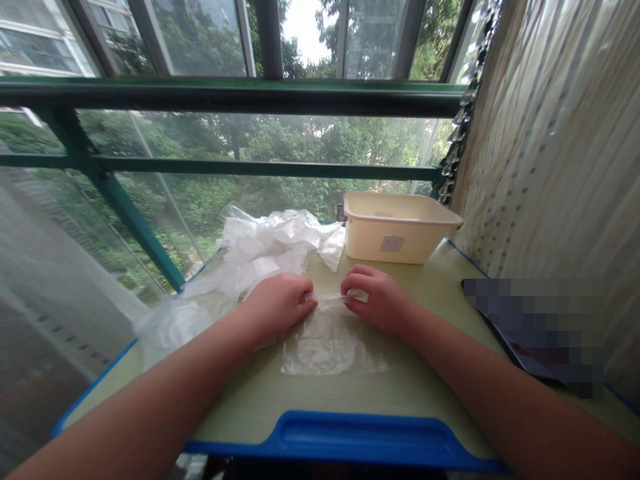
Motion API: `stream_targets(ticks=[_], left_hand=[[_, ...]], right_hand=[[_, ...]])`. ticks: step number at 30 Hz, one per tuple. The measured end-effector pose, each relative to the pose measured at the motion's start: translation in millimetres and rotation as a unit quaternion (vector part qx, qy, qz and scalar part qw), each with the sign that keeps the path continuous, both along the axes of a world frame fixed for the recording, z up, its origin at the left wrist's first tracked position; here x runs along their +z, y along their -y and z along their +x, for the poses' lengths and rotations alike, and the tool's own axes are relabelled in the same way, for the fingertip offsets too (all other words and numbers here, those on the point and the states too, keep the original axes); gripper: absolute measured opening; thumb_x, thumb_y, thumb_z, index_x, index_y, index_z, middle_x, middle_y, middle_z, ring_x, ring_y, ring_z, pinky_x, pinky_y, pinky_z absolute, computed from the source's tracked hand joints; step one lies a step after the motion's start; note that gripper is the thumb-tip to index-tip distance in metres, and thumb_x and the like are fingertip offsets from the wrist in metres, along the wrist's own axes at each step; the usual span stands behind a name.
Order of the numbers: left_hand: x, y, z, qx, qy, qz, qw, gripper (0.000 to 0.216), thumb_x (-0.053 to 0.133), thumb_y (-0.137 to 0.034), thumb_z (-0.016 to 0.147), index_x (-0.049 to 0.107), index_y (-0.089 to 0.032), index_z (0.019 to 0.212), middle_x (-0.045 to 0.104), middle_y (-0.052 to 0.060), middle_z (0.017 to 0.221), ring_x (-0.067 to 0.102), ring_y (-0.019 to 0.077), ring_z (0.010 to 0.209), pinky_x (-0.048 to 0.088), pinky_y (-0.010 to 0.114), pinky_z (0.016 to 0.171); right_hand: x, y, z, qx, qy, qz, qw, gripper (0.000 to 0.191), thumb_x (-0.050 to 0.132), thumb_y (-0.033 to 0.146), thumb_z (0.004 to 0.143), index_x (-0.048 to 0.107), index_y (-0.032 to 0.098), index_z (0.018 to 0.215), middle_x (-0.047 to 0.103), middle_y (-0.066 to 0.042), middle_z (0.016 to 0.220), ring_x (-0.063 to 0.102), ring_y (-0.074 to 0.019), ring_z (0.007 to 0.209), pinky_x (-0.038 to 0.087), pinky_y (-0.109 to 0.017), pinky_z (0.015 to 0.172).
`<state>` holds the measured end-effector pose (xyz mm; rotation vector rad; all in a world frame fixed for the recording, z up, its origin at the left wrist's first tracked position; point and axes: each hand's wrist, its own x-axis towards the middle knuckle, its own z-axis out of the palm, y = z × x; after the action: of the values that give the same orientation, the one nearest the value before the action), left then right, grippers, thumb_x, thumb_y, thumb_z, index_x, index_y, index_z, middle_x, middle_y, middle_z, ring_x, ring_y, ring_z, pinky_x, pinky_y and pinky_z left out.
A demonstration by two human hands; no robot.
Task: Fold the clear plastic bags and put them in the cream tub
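A clear plastic bag (330, 343) lies flat on the pale green table (430, 387) in front of me. My left hand (277, 305) is closed on the bag's far edge at its left side. My right hand (377, 297) pinches the same edge at its right side. Both sets of fingers are curled, and the edge is stretched between them. Just beyond my left hand lies a heap of crumpled clear plastic bags (265, 250).
A cream plastic tub (397, 230) stands at the back right of the table. A dark flat object (535, 337), blurred out, lies at the right edge. The table has a blue rim (350, 437) and stands against a window railing (225, 97). A curtain (560, 133) hangs on the right.
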<state>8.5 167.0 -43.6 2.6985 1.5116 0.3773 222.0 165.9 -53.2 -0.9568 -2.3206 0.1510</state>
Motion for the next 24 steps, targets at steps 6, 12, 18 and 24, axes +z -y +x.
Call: stream_targets(ticks=[6,12,18,24], left_hand=[[-2.4,-1,2,0.002,0.013,0.015,1.0,0.013,0.049,-0.018,0.071,0.06,-0.02,0.075,0.064,0.002,0.074,0.057,0.0182,0.071,0.039,0.026,0.063],[1.1,6,-6,-0.024,0.017,0.003,1.0,0.032,0.058,-0.03,0.069,0.058,-0.023,0.1,0.061,0.004,0.097,0.058,0.0213,0.083,0.042,0.03,0.073],[16.3,16,-13,-0.127,0.053,-0.028,0.99,0.056,0.065,-0.045,0.064,0.053,-0.027,0.116,0.051,0.007,0.116,0.051,0.0232,0.098,0.041,0.033,0.085],[17.8,16,-12,-0.173,0.035,-0.076,0.981,0.046,0.068,-0.046,0.063,0.062,-0.027,0.105,0.059,0.005,0.103,0.049,0.0228,0.096,0.04,0.034,0.083]], right_hand=[[2.3,0,2,0.024,0.074,0.075,0.994,0.008,0.053,0.015,0.076,0.06,0.02,0.076,0.058,-0.004,0.08,0.049,-0.0152,0.077,0.037,-0.026,0.071],[4.0,3,3,0.04,0.153,0.137,0.978,0.009,0.052,0.017,0.078,0.06,0.02,0.078,0.059,-0.005,0.083,0.046,-0.0153,0.075,0.034,-0.028,0.071],[8.1,10,2,0.071,0.213,0.139,0.965,0.01,0.051,0.017,0.078,0.061,0.02,0.078,0.059,-0.005,0.083,0.047,-0.0156,0.076,0.033,-0.028,0.07],[10.5,15,3,0.076,0.196,0.059,0.976,0.008,0.059,0.02,0.072,0.064,0.022,0.078,0.06,-0.003,0.08,0.05,-0.0154,0.073,0.035,-0.028,0.067]])
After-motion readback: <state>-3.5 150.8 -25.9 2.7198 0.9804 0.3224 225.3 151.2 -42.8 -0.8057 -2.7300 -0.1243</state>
